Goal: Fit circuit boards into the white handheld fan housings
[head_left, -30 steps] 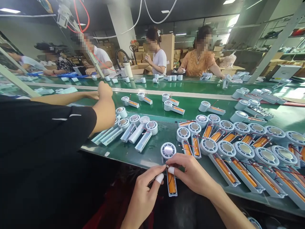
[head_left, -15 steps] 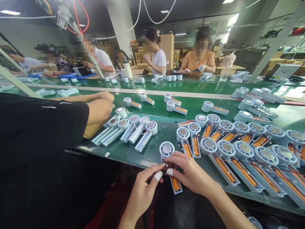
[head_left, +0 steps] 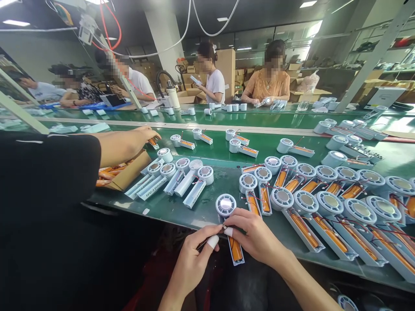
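A fan unit (head_left: 226,204) with a round light-blue head lies at the table's front edge, its open handle with an orange battery (head_left: 236,249) jutting past the edge toward me. Over the joint between head and handle, my left hand (head_left: 198,255) and my right hand (head_left: 256,233) meet at the fingertips. Both hands are closed in pinches around small parts, seemingly the unit's thin wires or a connector, too small to make out. White covers sit on both thumbs.
Open fan units (head_left: 330,203) crowd the right side; several closed ones (head_left: 155,185) stand left. More ride on the green belt (head_left: 210,160). A neighbour's arm (head_left: 126,144) reaches over a cardboard box (head_left: 129,172) of orange batteries. People sit across the line.
The neighbour's arm has moved back from the box, uncovering orange batteries. Units on the belt have shifted slightly right. My hands and the fan unit have barely moved.
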### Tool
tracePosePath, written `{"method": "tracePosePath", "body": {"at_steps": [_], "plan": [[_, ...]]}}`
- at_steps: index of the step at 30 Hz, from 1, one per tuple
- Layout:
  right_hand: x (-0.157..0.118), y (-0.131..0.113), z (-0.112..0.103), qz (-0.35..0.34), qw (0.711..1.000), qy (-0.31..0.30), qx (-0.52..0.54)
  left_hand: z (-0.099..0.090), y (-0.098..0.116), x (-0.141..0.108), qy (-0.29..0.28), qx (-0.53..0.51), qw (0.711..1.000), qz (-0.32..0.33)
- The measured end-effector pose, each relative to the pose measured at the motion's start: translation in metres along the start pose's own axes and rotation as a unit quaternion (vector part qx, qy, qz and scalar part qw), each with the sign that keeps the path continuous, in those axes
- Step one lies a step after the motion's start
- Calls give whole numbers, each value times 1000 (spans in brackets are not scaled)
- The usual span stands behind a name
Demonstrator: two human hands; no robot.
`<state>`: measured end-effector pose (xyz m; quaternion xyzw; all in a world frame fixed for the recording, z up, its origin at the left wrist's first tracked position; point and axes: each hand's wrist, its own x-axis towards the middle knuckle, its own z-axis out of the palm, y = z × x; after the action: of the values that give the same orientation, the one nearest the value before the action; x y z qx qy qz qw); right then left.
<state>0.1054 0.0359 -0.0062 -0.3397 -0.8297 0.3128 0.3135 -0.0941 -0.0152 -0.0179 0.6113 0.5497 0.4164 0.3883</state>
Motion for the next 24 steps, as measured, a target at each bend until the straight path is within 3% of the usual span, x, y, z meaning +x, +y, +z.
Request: {"method": "tracePosePath", "body": {"at_steps": [5,11,16,20,24], "plan": [[-2,-19,-5,62,998,-21,-4,5,9,-8,30,51,998,-11],[-5,-30,4,205,967,4,151,24,23,-40,81,41,991,-98],[-3,-22,8,226,933,14,279,33,16,-33,123,6,989,-81],[-3,-20,6,204,913,19,353,33,13,-14,49,-92,985,-139],[-8,-23,3,192,907,7,375,28,23,-6,-49,-235,955,-172]]}}
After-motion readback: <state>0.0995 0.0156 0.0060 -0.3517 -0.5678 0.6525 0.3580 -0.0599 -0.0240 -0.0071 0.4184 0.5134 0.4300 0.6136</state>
